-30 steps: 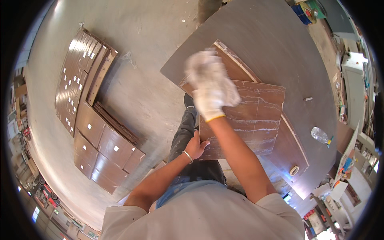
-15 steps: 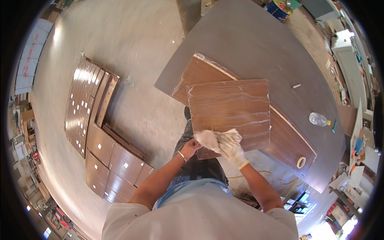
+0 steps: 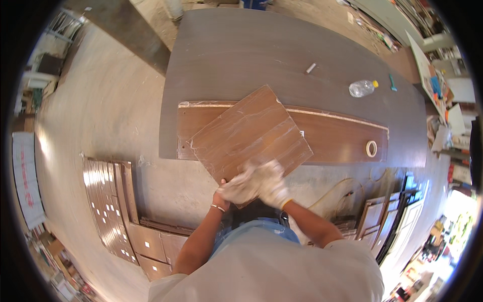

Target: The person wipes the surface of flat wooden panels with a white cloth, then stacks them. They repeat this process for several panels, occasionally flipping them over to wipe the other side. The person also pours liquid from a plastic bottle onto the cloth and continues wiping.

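Observation:
A square brown wood-grain board [image 3: 251, 133], streaked with pale smears, lies tilted across a long brown board [image 3: 337, 136] and reaches out toward my body. My bare left hand [image 3: 222, 195], a bracelet on its wrist, is closed on the board's near left edge; its fingers are partly hidden. In a white work glove, my right hand [image 3: 272, 185] presses a crumpled pale cloth [image 3: 237, 190] onto the near corner of the board. Some motion blur softens the glove and cloth.
The long board rests on a large grey tabletop [image 3: 221, 55]. On it are a tape roll [image 3: 371, 148], a clear bottle [image 3: 363, 88], a small white piece [image 3: 311, 68] and a teal tool [image 3: 392, 82]. Brown panels [image 3: 103, 206] are stacked at left; more panels [image 3: 375, 216] stand at right.
My view has turned clockwise, so the table now lies straight ahead. The square board has come round with me and sits more diagonally over the long board. Both hands keep their holds.

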Demonstrator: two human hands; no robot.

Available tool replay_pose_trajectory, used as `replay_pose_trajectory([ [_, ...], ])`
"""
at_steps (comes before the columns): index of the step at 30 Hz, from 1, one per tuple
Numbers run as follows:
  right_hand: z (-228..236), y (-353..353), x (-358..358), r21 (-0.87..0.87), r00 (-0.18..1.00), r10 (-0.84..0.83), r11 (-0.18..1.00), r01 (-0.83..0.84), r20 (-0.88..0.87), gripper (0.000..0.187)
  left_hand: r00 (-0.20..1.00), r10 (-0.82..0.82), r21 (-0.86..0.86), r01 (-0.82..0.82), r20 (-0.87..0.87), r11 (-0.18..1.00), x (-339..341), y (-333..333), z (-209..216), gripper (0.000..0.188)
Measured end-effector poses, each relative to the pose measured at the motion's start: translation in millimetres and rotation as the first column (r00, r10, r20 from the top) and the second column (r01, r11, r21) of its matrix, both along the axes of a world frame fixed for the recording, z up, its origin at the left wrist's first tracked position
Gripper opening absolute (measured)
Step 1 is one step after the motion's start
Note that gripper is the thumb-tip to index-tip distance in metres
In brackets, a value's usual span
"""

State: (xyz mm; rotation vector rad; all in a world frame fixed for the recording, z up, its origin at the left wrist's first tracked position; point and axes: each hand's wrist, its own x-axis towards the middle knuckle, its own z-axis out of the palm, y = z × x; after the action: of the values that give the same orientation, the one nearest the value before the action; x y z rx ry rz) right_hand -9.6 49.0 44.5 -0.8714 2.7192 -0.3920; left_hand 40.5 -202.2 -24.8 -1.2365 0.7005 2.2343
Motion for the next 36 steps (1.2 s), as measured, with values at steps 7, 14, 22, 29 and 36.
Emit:
replay_pose_trajectory([
  [7, -8, 0, -44, 0.124, 0.651, -0.715, 0.644, 0.755, -0.254, 0.053, 0.992, -0.111, -0.081, 0.106, -0.054, 0.991, -5, -16, -24, 0.049],
  [14, -2, -33, 17, -0.038, 0.988, -0.074, 0.996, 0.080, 0.137, 0.039, 0.976, 0.001, 0.049, 0.009, -0.219, 0.999, -10, -19, -29, 0.046],
  [22, -32, 245, -21, 0.501, 0.710, -0.377, 0.516, 0.694, -0.595, 0.030, 0.925, -0.102, -0.123, 0.060, -0.366, 0.991, -7, 16, 80, 0.049],
  [29, 53, 165, 21, -0.408, 0.632, -0.764, 0.539, 0.737, 0.133, 0.046, 0.919, -0.059, -0.386, -0.105, -0.390, 0.916, 3, 55, 150, 0.022],
  [36, 112, 34, 35, -0.584, 0.761, -0.300, 0.501, 0.639, 0.575, 0.064, 0.707, 0.179, -0.373, -0.551, -0.684, 0.747, 129, -8, 230, 0.027],
])
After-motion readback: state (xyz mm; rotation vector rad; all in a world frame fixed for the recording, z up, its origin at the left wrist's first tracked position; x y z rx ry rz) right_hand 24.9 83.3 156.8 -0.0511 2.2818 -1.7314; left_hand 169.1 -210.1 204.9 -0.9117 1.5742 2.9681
